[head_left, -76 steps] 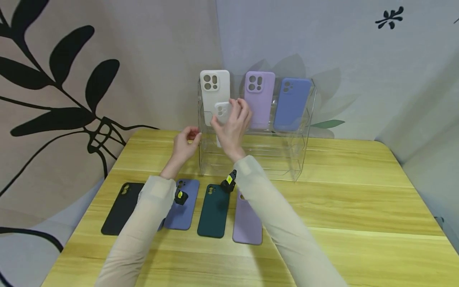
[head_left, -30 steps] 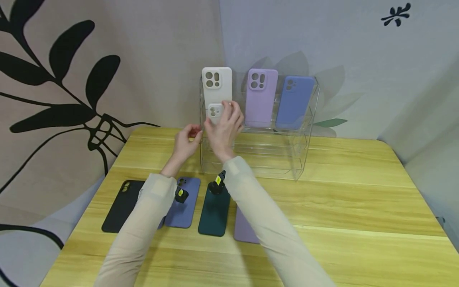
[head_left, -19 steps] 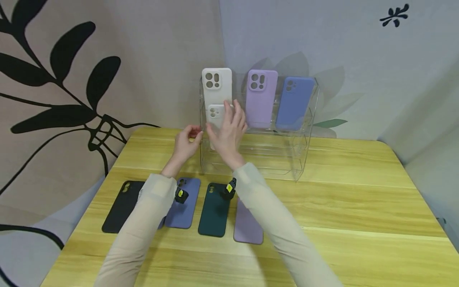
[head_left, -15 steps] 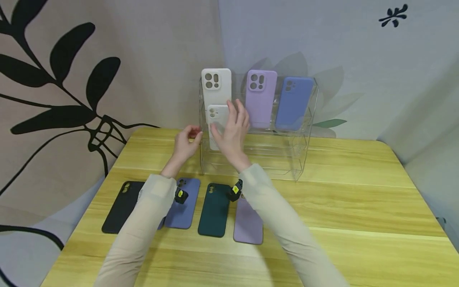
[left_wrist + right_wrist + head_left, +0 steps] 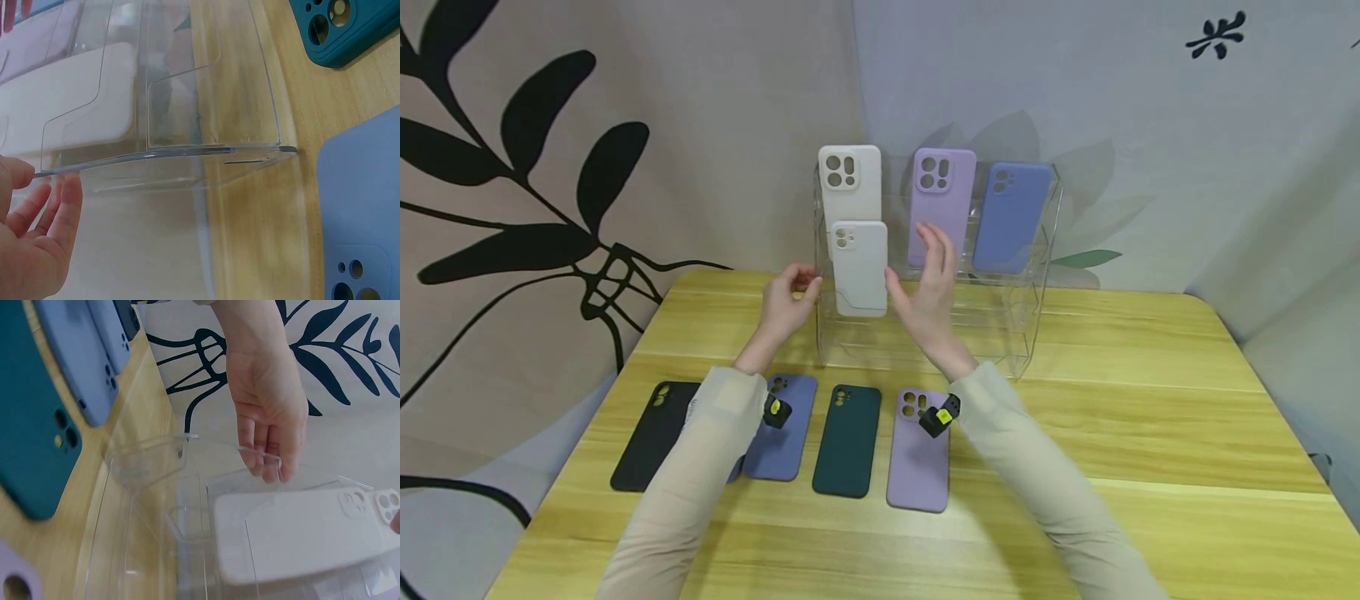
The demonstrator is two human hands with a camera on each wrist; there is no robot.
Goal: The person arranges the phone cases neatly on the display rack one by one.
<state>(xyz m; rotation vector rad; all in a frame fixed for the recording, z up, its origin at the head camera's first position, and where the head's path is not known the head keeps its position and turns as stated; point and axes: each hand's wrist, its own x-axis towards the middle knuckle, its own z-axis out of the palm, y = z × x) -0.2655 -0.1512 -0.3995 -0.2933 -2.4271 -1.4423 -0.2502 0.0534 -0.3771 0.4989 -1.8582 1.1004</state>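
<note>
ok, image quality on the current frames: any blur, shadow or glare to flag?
Head: right sleeve throws a soft shadow on the table. Left wrist: white case looks hazy and low-contrast through the clear stand. Right wrist: lilac case in the lower left corner is out of focus, teal case soft-edged; faint highlights on the stand.

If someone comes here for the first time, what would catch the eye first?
Probably the black leaf pattern on the wall, at the left of the head view. Then the clear rack on the table, with a white case in front of another white case, and a purple case and a blue case to their right. The left fingers pinch the rack's side edge.
</note>
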